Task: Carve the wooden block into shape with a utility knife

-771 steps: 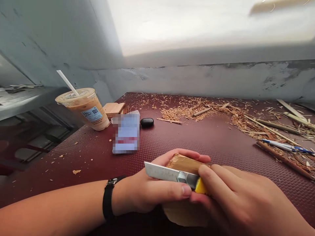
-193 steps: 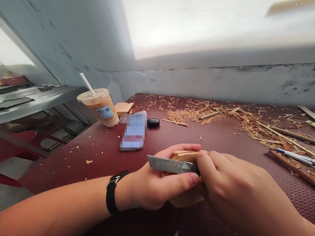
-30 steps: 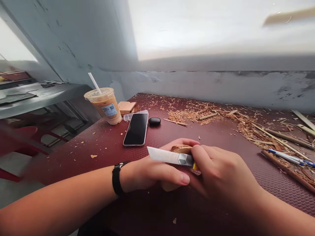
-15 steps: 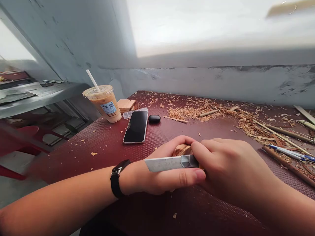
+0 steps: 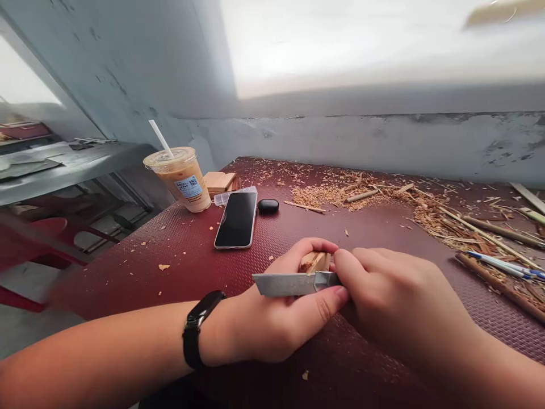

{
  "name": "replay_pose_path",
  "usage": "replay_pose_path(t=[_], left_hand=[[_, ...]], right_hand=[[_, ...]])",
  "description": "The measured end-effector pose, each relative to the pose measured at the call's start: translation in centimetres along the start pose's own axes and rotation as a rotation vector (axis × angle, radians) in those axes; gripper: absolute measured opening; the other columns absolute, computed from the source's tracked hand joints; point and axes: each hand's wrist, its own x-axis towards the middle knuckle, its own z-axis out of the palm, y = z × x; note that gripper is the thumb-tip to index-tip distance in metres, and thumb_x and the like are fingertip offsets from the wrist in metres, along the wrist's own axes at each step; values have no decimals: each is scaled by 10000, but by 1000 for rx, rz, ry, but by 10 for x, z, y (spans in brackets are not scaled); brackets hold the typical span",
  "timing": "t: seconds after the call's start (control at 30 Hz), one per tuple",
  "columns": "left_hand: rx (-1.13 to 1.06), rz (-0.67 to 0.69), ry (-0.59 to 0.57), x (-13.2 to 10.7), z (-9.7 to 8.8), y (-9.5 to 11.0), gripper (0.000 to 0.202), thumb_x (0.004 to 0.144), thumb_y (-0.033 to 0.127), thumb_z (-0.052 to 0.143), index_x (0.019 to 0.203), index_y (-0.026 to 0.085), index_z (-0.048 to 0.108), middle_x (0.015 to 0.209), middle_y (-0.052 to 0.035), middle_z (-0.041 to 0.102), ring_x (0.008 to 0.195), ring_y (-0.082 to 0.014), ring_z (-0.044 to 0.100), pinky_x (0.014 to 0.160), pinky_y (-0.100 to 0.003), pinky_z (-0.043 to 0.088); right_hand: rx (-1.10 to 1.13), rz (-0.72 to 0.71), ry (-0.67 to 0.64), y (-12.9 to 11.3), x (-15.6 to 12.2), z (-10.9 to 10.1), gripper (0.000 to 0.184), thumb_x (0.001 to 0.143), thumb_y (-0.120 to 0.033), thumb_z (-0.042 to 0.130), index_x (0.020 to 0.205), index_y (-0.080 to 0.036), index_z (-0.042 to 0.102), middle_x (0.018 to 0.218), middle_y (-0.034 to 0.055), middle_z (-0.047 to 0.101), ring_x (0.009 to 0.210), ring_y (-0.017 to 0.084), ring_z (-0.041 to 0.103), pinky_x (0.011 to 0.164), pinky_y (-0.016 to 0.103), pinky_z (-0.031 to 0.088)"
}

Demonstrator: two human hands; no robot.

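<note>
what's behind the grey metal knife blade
Behind the grey metal knife blade, the top of a pale brown wooden piece shows in the left hand; the piece's lower part is covered.

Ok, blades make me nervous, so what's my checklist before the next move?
1. Knife held in the right hand: ok.
2. Wooden piece held in the left hand: ok.
3. Left thumb well away from the blade: not ok, it lies close by.
4. Blade touching the wooden piece: cannot tell from this angle.
5. Cup and phone apart from both hands: ok.
</note>
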Motion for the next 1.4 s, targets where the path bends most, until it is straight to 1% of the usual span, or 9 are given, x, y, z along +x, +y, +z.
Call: replay_pose_path(t=[0.1,0.23,0.4,0.6,0.83,0.97,1.07,1.23,1.4], left_hand=[[-22,-55,77,-1,4,-1,403,954,299,587,1276,153,394,990,-63,585,858,-175,535,801,-307,457],[-136,-111,129,-1,5,-8,442,961,377,590,1297,185,377,975,-47,560,797,-159,522,738,-300,443],[-44,-37,-33,3,-6,-9,445,952,349,613,1303,185,393,919,-28,562,790,-160,523,713,-289,444],[1,49,-132,8,-6,0,356,932,251,616,1222,176,423,818,12,516,699,-123,487,674,-276,423],[-47,-30,40,2,6,-3,387,969,329,593,1262,178,391,927,-29,579,809,-156,530,744,-297,431],[-151,-83,141,1,9,-9,409,959,366,612,1274,200,411,919,-22,570,833,-169,534,743,-296,422],[-226,-83,185,2,8,-11,453,923,368,669,1261,196,422,928,-20,571,824,-159,536,734,-282,418],[-126,-90,35,5,1,-7,483,911,346,663,1276,195,386,925,-15,568,768,-147,518,698,-285,425],[82,40,-97,6,-5,3,433,873,314,676,1202,179,428,872,-2,571,756,-154,535,729,-305,437]], right_hand=[[-32,119,58,-13,-4,3,165,823,-99,482,729,-228,525,573,-12,516,474,155,495,511,300,294],[-16,137,60,-20,-5,3,205,809,-58,446,705,-233,469,547,-22,477,449,128,431,483,276,276],[80,26,-69,-1,0,1,134,825,-105,506,768,-214,556,611,-7,572,500,144,501,517,293,291],[108,-92,-97,17,10,-9,153,805,-102,532,708,-220,539,583,-28,546,469,139,424,521,315,220],[17,17,-55,8,6,-4,152,777,-79,501,725,-216,541,575,-17,537,484,158,489,509,289,244],[-36,116,29,-6,1,5,168,733,-61,492,695,-223,474,539,-32,493,434,130,453,474,262,253],[-2,150,7,-8,-1,8,173,791,-86,497,701,-226,452,537,-41,490,414,111,423,462,251,253],[96,8,-145,7,2,-5,109,811,-123,546,769,-223,538,603,-20,565,480,149,492,503,297,250],[138,-93,-146,20,8,-20,156,765,-113,593,700,-232,514,571,-43,540,434,142,419,507,315,186]])
